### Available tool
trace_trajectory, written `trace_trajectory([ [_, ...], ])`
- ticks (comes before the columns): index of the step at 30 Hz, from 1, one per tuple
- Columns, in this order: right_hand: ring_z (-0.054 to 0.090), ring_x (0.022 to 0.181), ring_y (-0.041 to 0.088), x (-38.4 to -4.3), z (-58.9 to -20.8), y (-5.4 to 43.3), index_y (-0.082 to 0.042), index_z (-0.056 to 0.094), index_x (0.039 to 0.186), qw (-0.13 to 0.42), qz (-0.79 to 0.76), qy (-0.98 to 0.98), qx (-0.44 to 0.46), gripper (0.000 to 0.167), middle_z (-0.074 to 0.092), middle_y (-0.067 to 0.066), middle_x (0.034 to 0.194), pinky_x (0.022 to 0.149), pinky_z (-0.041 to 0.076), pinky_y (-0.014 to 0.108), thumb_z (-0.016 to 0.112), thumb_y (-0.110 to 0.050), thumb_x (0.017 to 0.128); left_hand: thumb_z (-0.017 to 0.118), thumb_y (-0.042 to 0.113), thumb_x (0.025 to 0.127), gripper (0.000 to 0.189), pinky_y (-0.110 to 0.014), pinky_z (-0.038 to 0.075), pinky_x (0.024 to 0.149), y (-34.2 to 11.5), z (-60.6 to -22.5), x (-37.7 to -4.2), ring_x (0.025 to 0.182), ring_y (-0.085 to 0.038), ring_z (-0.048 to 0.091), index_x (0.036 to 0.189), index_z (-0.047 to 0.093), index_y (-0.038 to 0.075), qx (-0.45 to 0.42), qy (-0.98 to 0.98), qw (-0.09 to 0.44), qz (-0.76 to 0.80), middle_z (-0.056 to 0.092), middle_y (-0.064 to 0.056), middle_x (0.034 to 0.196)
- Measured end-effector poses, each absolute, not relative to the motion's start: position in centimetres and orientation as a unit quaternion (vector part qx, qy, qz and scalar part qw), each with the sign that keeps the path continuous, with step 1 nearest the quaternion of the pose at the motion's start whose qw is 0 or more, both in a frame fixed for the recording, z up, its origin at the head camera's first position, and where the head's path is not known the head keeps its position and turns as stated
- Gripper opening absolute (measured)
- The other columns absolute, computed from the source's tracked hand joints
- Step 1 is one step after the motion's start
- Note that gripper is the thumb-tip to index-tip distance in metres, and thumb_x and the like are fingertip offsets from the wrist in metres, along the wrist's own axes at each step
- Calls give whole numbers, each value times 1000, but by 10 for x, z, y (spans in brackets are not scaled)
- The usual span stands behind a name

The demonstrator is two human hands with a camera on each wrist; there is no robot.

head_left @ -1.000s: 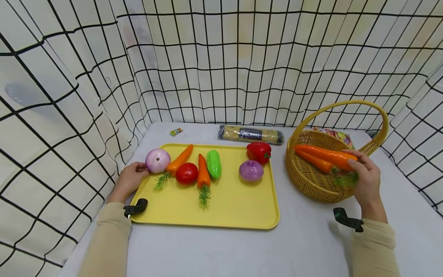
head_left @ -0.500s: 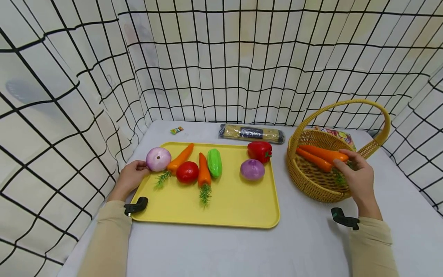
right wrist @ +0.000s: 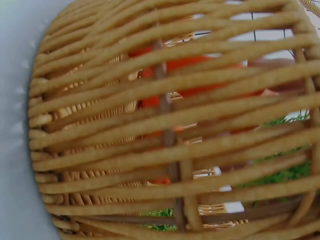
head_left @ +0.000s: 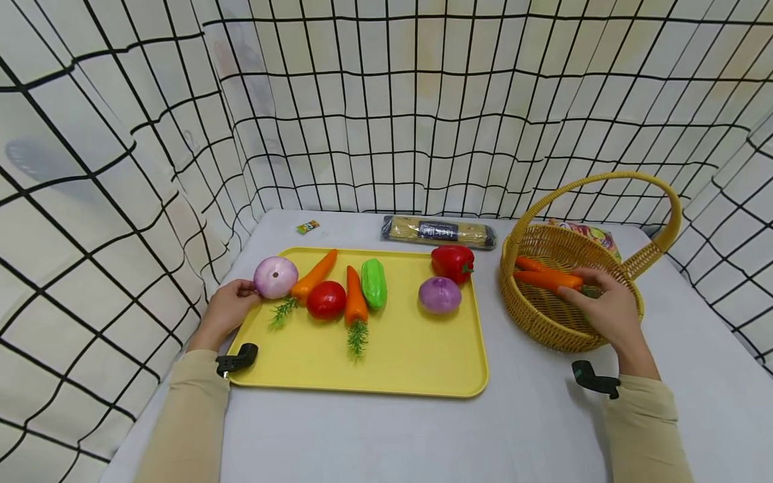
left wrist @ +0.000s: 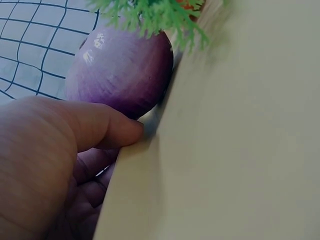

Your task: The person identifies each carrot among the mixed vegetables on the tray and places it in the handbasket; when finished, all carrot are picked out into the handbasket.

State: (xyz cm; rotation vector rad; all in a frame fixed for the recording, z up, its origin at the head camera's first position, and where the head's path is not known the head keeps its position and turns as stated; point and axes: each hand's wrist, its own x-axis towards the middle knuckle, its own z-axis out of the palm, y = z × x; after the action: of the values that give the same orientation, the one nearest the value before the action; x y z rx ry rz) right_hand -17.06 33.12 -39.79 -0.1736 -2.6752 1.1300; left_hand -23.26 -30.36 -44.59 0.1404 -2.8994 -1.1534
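Right hand [head_left: 610, 312] shifted leftward, pinching carrot [head_left: 546, 280] inside basket [head_left: 540, 325] | left hand [head_left: 226, 312] pinches tray rim [left wrist: 132, 180]

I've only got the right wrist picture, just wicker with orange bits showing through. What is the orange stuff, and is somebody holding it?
Observer: In the head view, the nearer carrot is pinched in the right hand's grip, inside the wicker basket.
Visitor: Ah, food! What's the other side up to?
Observer: The left hand's grip is on the edge of a yellow tray, thumb on top.
Visitor: Is anything close to that thumb?
Observer: Yes, a purple onion; whether they touch, I can't tell.
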Motion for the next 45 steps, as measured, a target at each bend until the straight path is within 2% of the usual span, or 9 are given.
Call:
trace_trajectory([
  [3,44,118,43,-172,-398,330,-3,53,135,97,364,-924,-60,67,54,26,129,89,37,57,62,-52,90,53,21,93,44,-38,41,83,-304,-447,-232,99,-33,55,127,53,-7,44,-928,7,-370,59,-24,113],
  [11,47,117,45,-177,-400,329,-1,49,139,56,334,-938,-68,69,52,28,133,87,43,54,61,-50,92,53,21,93,44,-38,41,83,-303,-446,-230,100,-33,55,127,53,-6,47,-928,7,-370,59,-23,114],
  [17,45,119,46,-176,-399,330,0,48,139,48,340,-935,-91,65,50,30,134,94,39,59,62,-44,93,53,20,93,44,-38,42,83,-302,-446,-232,99,-33,55,127,53,-7,43,-927,16,-371,60,-24,113],
  [26,50,119,43,-175,-397,328,1,50,138,65,354,-928,-95,57,55,27,131,91,44,54,61,-36,95,53,22,93,44,-38,42,84,-302,-445,-231,100,-32,55,128,53,-5,48,-928,8,-370,59,-23,115],
  [29,52,118,41,-174,-396,327,-1,52,136,92,364,-921,-104,55,56,24,131,87,49,40,57,-39,96,53,22,93,44,-39,42,84,-302,-445,-231,100,-32,55,127,53,-5,50,-928,8,-369,59,-23,115],
  [34,57,95,8,-173,-395,322,-7,63,126,193,393,-888,-140,43,64,8,115,69,42,12,57,-37,96,53,21,93,43,-39,42,84,-302,-446,-231,100,-33,55,127,54,-6,51,-928,17,-368,60,-23,113],
  [36,52,86,0,-173,-394,318,-8,65,121,239,412,-867,-147,38,64,-1,107,70,42,11,58,-35,96,53,21,92,43,-39,42,83,-301,-445,-231,99,-33,56,126,54,-6,52,-928,19,-368,60,-23,113],
  [40,56,87,-1,-173,-390,306,-8,68,115,320,456,-821,-128,30,64,-13,100,74,43,9,62,-30,95,53,21,92,43,-39,41,83,-301,-444,-231,99,-33,55,126,54,-5,53,-929,21,-366,60,-22,112],
  [45,60,86,6,-172,-385,280,0,68,109,367,518,-771,-43,23,67,-10,97,74,47,12,63,-18,95,53,21,92,43,-38,41,83,-302,-445,-231,98,-32,55,126,54,-5,52,-927,18,-371,60,-22,112],
])
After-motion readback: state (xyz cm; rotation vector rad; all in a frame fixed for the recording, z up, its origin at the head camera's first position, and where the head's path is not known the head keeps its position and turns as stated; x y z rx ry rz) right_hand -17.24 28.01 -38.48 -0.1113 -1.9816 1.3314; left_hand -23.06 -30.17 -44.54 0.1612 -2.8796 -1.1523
